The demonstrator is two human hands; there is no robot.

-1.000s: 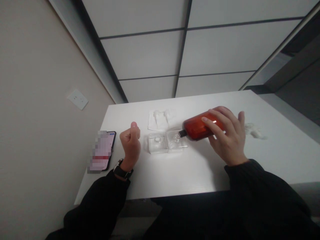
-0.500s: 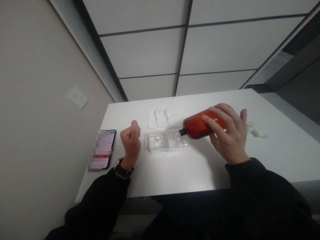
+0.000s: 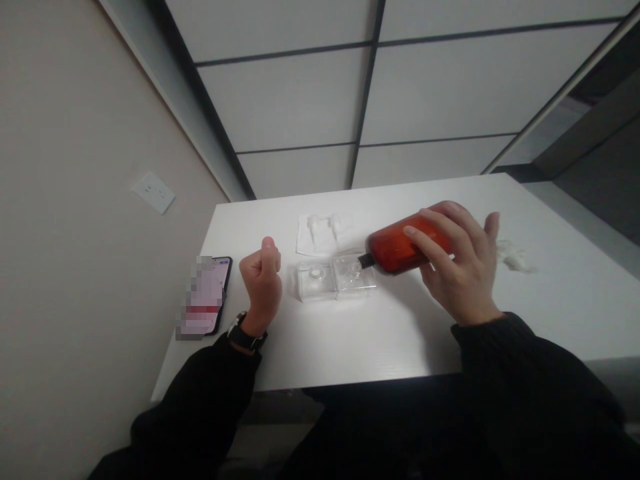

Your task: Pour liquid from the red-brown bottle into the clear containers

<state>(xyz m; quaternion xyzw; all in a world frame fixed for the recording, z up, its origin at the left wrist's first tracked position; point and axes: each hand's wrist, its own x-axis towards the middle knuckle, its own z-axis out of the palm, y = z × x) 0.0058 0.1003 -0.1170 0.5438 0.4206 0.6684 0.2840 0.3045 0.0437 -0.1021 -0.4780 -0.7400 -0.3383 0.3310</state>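
bottle (image 3: pixel 400 248), amber, lies tipped almost flat in the right hand (image 3: pixel 460 270), fingers wrapped over its top side and thumb hidden beneath, so the grip is a full clasp around the body. its dark nozzle points away from the fingertips, down and toward the left hand, ending just over the nearer well of the clear case (image 3: pixel 336 279). held this way, neck lower than base, whatever is inside would run toward the nozzle; no drops or stream can be made out.

the case sits on the table (image 3: pixel 380 333) between the two hands, both wells open upward, a small round shape showing in the well farther from the bottle. just beyond the case, past the right fingertips, a white sheet (image 3: pixel 320 235) carries two pale caps, probably parked there to keep them off the bare surface.

the left hand (image 3: pixel 261 283) rests upright on its edge beside the case, fingers curled into a loose fist with the thumb on top, holding nothing that shows. a watch band circles the wrist. a phone (image 3: pixel 206 303) lies flat on the outer side of that fist. behind the right hand's knuckles a crumpled white wad (image 3: pixel 515 257) lies well apart from the case.
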